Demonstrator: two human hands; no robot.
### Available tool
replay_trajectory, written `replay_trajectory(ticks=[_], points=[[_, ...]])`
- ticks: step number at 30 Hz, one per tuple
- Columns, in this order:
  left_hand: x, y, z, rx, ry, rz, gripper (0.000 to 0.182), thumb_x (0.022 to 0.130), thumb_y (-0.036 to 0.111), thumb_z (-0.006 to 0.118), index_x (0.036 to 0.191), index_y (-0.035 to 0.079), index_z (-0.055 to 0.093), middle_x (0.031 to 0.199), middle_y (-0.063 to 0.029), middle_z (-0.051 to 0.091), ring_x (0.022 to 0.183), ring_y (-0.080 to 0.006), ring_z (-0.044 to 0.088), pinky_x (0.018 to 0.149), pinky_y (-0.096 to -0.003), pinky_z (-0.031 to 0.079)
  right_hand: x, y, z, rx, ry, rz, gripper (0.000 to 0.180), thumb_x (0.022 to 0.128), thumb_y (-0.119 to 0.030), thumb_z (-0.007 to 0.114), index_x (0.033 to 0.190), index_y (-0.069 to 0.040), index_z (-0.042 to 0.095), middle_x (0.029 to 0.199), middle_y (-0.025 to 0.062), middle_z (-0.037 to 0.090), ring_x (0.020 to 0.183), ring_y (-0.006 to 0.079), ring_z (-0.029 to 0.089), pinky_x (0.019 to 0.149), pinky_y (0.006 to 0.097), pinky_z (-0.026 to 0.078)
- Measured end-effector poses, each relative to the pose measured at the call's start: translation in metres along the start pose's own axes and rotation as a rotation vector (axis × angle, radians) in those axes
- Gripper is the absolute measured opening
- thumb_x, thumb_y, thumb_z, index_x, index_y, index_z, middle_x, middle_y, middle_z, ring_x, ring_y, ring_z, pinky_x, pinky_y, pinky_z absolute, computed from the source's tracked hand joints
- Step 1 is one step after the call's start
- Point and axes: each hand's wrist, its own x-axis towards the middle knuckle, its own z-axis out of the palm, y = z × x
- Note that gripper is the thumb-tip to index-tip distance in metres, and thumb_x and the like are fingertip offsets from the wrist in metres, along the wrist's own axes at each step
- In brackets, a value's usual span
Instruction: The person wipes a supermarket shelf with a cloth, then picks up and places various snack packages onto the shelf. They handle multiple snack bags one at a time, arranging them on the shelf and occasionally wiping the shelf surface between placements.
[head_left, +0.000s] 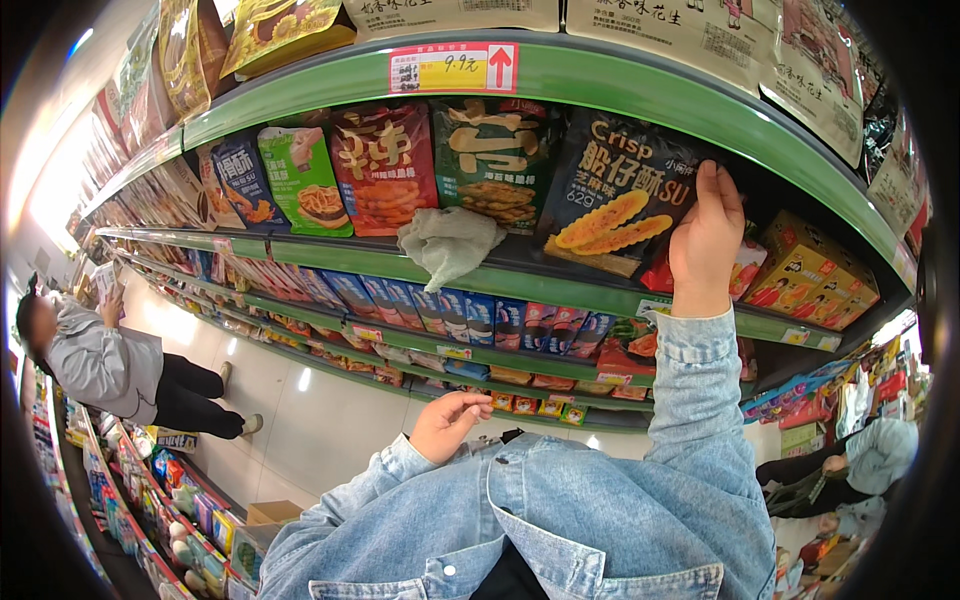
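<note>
My right hand (705, 240) is raised to the shelf, its fingers at the right edge of a black snack bag (607, 199) with yellow ridged sticks pictured on it. The bag tilts on the shelf. To its left lies a crumpled grey-green cloth (450, 244), hanging over the green shelf edge (360, 270). Behind the cloth a dark green snack bag (491, 169) stands upright, beside a red snack bag (384, 169). My left hand (450, 426) is held low in front of my jacket, fingers loosely bent, with nothing in it.
Cardboard snack boxes (810, 270) stand right of my right hand. The upper shelf edge (637, 71) bears a price tag (454, 67). Blue packets (450, 315) line the shelf below. A person (112, 360) stands in the aisle at left, another person (855, 457) at right.
</note>
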Motion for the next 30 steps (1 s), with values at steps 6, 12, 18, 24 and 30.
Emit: replay_trajectory(ticks=[6, 12, 18, 24, 30], points=[[0.015, 0.020, -0.016, 0.112, 0.072, 0.185, 0.033, 0.098, 0.006, 0.058, 0.131, -0.001, 0.058, 0.117, -0.0132, 0.063, 0.106, -0.0197, 0.065, 0.092, -0.0326, 0.054, -0.042, -0.032, 0.026, -0.025, -0.171, -0.008, 0.024, 0.105, -0.015, 0.055, 0.113, 0.005, 0.065, 0.107, 0.0087, 0.068, 0.098, 0.0140, 0.062, 0.090, 0.0275, 0.049], [0.035, 0.062, -0.016, 0.182, 0.037, 0.472, 0.081, 0.084, 0.006, 0.079, 0.150, 0.004, 0.032, 0.145, -0.0123, 0.041, 0.128, -0.0261, 0.052, 0.102, -0.0388, 0.050, -0.106, -0.051, 0.045, -0.127, -0.435, 0.147, 0.028, 0.107, -0.017, 0.049, 0.111, 0.005, 0.065, 0.108, 0.0153, 0.071, 0.101, 0.0217, 0.068, 0.093, 0.0337, 0.053], [0.028, 0.039, -0.015, -0.056, -0.274, 0.300, 0.073, 0.084, 0.000, 0.079, 0.145, 0.003, 0.039, 0.142, -0.0127, 0.052, 0.131, -0.0227, 0.050, 0.109, -0.0411, 0.045, -0.148, -0.033, 0.040, -0.160, -0.569, 0.293, 0.026, 0.105, -0.018, 0.053, 0.109, 0.002, 0.069, 0.107, 0.0120, 0.073, 0.103, 0.0198, 0.068, 0.093, 0.0319, 0.052], [0.017, 0.033, -0.015, -0.251, -0.243, -0.001, 0.063, 0.086, 0.003, 0.078, 0.140, -0.001, 0.046, 0.137, -0.0119, 0.057, 0.124, -0.0206, 0.056, 0.105, -0.0368, 0.048, -0.145, -0.040, 0.043, -0.424, -0.559, 0.352, 0.012, 0.094, -0.004, 0.064, 0.103, 0.000, 0.070, 0.098, 0.0106, 0.073, 0.095, 0.0215, 0.069, 0.084, 0.0311, 0.053], [0.010, 0.029, -0.022, -0.182, -0.238, -0.047, 0.055, 0.087, 0.010, 0.079, 0.134, -0.002, 0.053, 0.132, -0.0115, 0.062, 0.118, -0.0186, 0.059, 0.102, -0.0355, 0.049, -0.115, -0.047, 0.045, -0.959, -0.966, -0.174, 0.019, 0.077, -0.009, 0.078, 0.094, -0.005, 0.072, 0.087, 0.0095, 0.070, 0.080, 0.0294, 0.068, 0.068, 0.0355, 0.053]])
